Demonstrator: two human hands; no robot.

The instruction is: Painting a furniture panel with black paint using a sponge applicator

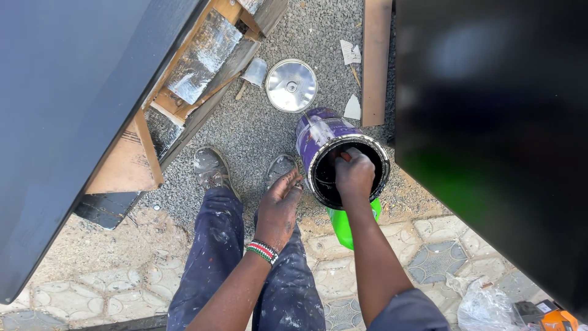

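You are looking straight down at your own legs and arms as you stand over a paint can (pixel 327 144) on grey gravel. The can is round and metal, with a purple label wrapped around its side and a thin wire handle; its top is open, the rim shows silver, and the inside looks black and wet. It stands just ahead of your feet, tilted a little toward you, with a bright green container (pixel 343 224) partly hidden beneath it. Your right hand (pixel 353 173) reaches into the mouth of the can, fingers curled closed around something small with an orange-red tip; what it is cannot be made out. Your left hand (pixel 278 205) hovers just beside the can's left wall, fingers loosely bent and half open, holding nothing, with a striped beaded wristband (pixel 263 251) on that wrist. The can's shiny round lid (pixel 291 85) lies flat on the gravel beyond it, apart from it. A dark panel (pixel 61 122) leans at the left, and a glossy black panel (pixel 496 122) fills the right. Your trousers (pixel 214 257) are dark blue and paint-spattered.
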